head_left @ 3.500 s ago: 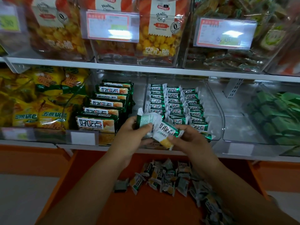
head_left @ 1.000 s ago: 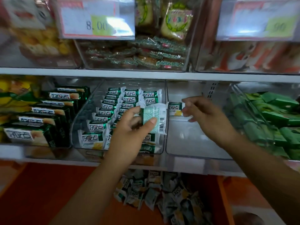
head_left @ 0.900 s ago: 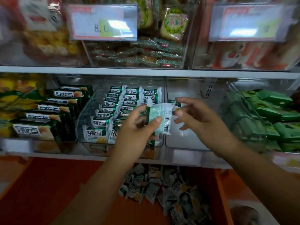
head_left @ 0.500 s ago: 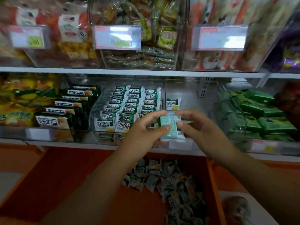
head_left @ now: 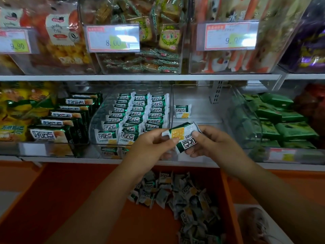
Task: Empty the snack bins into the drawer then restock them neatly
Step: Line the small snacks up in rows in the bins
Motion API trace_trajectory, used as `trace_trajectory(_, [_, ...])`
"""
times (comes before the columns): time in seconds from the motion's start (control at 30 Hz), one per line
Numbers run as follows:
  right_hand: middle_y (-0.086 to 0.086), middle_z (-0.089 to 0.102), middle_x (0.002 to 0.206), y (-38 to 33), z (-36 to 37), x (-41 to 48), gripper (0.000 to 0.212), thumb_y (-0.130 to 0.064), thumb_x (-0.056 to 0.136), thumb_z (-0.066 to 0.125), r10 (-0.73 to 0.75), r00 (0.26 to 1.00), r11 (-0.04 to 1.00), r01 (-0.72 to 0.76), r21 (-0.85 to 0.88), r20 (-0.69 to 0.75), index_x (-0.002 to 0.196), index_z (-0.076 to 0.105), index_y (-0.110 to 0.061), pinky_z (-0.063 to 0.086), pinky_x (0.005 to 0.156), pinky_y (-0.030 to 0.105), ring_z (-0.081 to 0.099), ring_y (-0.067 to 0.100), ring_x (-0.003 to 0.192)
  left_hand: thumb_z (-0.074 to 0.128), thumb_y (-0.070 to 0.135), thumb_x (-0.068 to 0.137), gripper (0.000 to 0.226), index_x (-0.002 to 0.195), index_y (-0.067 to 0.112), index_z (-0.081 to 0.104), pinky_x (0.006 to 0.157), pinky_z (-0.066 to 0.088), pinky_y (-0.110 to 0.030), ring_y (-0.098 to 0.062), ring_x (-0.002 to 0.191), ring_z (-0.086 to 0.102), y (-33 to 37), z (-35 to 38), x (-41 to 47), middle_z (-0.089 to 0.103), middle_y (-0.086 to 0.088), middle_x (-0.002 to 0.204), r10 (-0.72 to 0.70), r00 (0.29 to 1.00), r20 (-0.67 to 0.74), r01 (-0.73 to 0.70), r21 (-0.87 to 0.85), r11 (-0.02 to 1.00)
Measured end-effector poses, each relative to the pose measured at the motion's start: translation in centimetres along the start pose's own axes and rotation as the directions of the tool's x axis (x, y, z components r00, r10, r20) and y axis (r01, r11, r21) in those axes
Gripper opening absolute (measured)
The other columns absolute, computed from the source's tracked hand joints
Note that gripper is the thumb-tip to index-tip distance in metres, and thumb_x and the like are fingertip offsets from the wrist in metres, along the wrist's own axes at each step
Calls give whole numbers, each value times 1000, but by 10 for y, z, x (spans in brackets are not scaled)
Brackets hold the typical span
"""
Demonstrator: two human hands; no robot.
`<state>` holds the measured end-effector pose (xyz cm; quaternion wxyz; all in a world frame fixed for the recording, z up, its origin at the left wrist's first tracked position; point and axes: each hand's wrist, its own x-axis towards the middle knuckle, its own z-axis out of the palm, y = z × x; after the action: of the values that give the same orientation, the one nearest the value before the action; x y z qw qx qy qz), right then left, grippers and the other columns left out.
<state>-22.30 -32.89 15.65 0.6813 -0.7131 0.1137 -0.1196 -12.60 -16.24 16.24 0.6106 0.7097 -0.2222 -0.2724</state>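
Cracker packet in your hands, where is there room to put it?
The clear bin right of the full bin has bare floor around its lone packet. The orange drawer is bare left of the loose pile. The full bin's rows are crowded.

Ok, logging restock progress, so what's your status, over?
Left hand and right hand both pinch one held packet. Lone packet stands in the clear bin; loose packets lie in the drawer. Nothing blocks.
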Motion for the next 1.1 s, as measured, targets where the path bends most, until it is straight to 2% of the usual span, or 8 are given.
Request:
trace_trajectory(0.13, [5,72,103,7,-1,2,44,-38,75,65,45,998,999,-46,-4,-36,117,62,-23,56,74,28,69,18,86,69,22,89,27,116,15,68,70,57,-24,-11,73,69,-4,5,6,68,12,71,-18,999,-29,15,-91,996])
trace_trajectory(0.23, [7,70,112,15,0,6,46,-26,78,69,97,995,983,-92,157,-22,123,60,-19,55,86,34,68,23,101,70,24,88,27,115,17,68,64,55,-20,-10,71,70,-3,9,11,71,4,86,17,998,-65,-19,-29,999])
trace_trajectory(0.4, [11,73,103,6,-10,36,36,-11,78,66,136,991,936,-129,327,0,111,63,2,54,90,34,70,21,96,66,39,89,35,123,32,62,82,43,-4,4,103,57,-8,4,40,54,16,121,344,922,-177,-247,416,875])
trace_trajectory(0.5, [9,72,96,6,-43,85,29,-5,76,73,118,968,986,-87,142,-221,103,62,-3,54,84,37,70,24,91,56,46,94,57,147,29,40,104,27,-17,-9,133,38,-15,-10,72,38,10,149,369,926,-81,-225,667,710])
trace_trajectory(0.63, [6,63,89,42,-66,153,33,1,80,72,110,944,930,-208,-304,-312,105,57,-14,52,78,39,61,27,88,50,42,98,57,151,33,30,92,24,-8,1,126,39,-34,-9,95,36,10,154,259,965,39,-224,638,737])
trace_trajectory(0.8, [14,54,125,84,-69,219,50,-17,83,72,53,989,481,-146,-865,-137,131,56,-12,38,84,22,56,29,109,57,50,93,56,145,46,36,103,37,-22,13,117,42,-52,-12,99,44,19,147,289,957,-10,-254,454,854])
trace_trajectory(1.0, [8,48,113,98,-58,242,46,-7,76,79,-20,995,611,-68,-788,-102,118,61,-14,34,55,3,51,18,98,55,53,91,59,145,49,33,104,39,-19,12,121,43,-53,-13,99,44,21,146,306,952,12,-271,498,824])
trace_trajectory(1.1, [11,42,119,112,-56,241,46,-6,76,79,-65,986,653,-76,-753,-156,115,58,-16,40,56,4,51,22,90,53,53,92,58,146,48,32,105,38,-20,12,122,41,-56,-14,100,43,21,147,325,946,19,-289,508,811])
